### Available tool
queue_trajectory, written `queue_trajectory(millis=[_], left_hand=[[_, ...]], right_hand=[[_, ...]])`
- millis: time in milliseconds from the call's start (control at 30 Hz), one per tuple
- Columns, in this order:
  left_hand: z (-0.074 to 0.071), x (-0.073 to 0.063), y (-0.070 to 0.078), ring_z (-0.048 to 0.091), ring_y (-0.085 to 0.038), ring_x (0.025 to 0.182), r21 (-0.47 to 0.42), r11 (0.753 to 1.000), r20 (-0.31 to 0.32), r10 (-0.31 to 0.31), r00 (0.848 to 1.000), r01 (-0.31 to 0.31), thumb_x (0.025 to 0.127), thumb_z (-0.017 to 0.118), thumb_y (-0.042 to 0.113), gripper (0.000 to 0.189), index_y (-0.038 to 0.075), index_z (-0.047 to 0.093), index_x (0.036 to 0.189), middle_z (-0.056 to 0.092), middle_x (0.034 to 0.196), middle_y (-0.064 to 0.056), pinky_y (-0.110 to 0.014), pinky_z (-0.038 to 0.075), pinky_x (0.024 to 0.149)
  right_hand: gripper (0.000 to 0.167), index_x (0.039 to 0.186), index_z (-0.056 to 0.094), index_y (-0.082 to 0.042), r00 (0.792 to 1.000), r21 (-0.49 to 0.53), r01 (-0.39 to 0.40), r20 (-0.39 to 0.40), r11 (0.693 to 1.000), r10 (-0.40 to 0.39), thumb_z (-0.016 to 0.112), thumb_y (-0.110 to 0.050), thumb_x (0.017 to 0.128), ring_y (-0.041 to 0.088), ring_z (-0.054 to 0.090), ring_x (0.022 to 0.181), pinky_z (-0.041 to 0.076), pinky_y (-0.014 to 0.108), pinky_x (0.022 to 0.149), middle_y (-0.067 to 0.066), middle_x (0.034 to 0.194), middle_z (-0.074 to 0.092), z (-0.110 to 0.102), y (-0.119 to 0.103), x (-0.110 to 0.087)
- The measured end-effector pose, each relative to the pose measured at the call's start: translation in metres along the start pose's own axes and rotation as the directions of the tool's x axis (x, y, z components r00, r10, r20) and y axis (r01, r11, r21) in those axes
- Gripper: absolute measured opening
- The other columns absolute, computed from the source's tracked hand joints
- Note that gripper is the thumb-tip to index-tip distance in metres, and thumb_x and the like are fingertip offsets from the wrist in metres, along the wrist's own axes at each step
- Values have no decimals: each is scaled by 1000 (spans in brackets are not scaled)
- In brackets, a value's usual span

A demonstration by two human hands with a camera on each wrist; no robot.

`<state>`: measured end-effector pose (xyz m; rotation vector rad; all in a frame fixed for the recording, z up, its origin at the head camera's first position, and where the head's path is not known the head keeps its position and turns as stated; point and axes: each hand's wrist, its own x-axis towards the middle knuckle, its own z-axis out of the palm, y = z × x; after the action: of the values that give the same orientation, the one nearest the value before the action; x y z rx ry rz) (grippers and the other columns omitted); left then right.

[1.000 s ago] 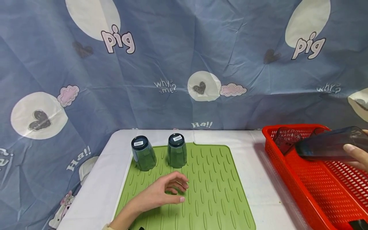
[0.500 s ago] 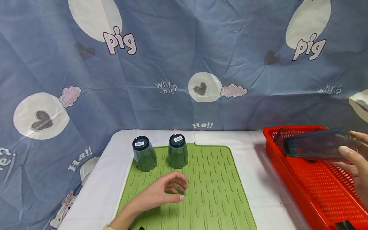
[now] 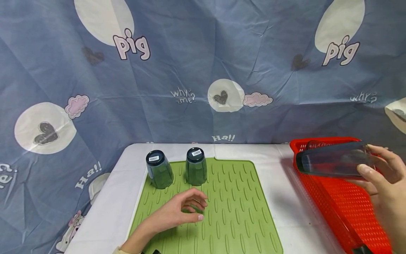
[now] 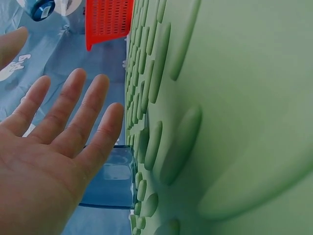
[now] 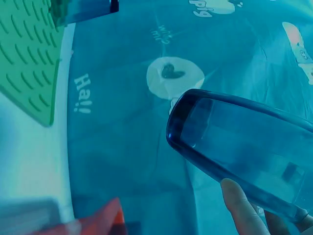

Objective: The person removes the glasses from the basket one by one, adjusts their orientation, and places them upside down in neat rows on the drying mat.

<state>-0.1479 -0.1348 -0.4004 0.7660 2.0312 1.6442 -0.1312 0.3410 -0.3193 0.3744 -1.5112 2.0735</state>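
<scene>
Sideways over the near-left rim of the red basket, a blue drinking glass [image 3: 333, 160] is gripped by my right hand [image 3: 385, 181] near one end. Its thick dark base points left, and my thumb [image 5: 234, 198] presses its side in the right wrist view. My left hand [image 3: 179, 211] hovers over the green drying mat [image 3: 234, 197], fingers loosely bent and nothing in them. Behind it, two blue glasses stand upside down on the mat: one at left [image 3: 160, 173], one beside it [image 3: 195, 171]. Both have a white label on the base.
The red perforated basket [image 3: 358, 208] stands on the white-covered table [image 3: 295, 204] at right. Part of another glass [image 3: 314, 144] shows inside its far corner. A patterned blue cloth [image 3: 177, 70] hangs behind the table.
My right hand has carried the glass leftward from within the basket to above its left rim. My left hand and the two upturned glasses stay where they were.
</scene>
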Motion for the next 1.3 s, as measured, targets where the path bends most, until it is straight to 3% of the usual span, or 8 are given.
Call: queue_trajectory(millis=[267,533,767,1000,1300], left_hand=[[-1,0,0,58,-38,111,-11,1000,1,-7,1000,7,93,68,13,41,3,53,129,58,121,-20,-38,50,94],[-2,0,-2,58,-38,111,-9,1000,3,-14,1000,14,93,68,13,41,4,52,130,58,122,-20,-38,50,94],[-3,0,0,58,-37,110,-8,1000,-7,-17,1000,17,93,69,13,41,4,53,130,59,121,-19,-38,50,93],[-3,-1,-1,58,-37,110,26,1000,-23,3,1000,-2,91,70,14,43,4,53,129,59,120,-19,-45,49,96],[-4,1,0,58,-37,111,26,1000,-63,18,998,-16,91,70,11,40,4,53,127,58,120,-21,-43,50,95]], right_hand=[[50,139,46,6,998,71,-59,-27,996,61,43,21,91,20,62,102,59,28,74,13,127,55,11,3,-8],[52,141,43,6,997,28,-82,-5,996,82,43,21,92,18,57,103,58,25,75,12,125,51,18,6,-13],[55,143,40,6,996,34,-86,16,996,85,44,22,91,19,55,105,55,24,85,13,126,50,23,6,-17],[55,143,41,6,996,17,-92,15,996,92,44,21,91,20,59,102,57,26,81,14,123,52,32,3,-19],[53,142,41,6,993,52,-111,37,992,109,46,19,91,21,59,102,57,28,79,15,122,53,44,6,-23]])
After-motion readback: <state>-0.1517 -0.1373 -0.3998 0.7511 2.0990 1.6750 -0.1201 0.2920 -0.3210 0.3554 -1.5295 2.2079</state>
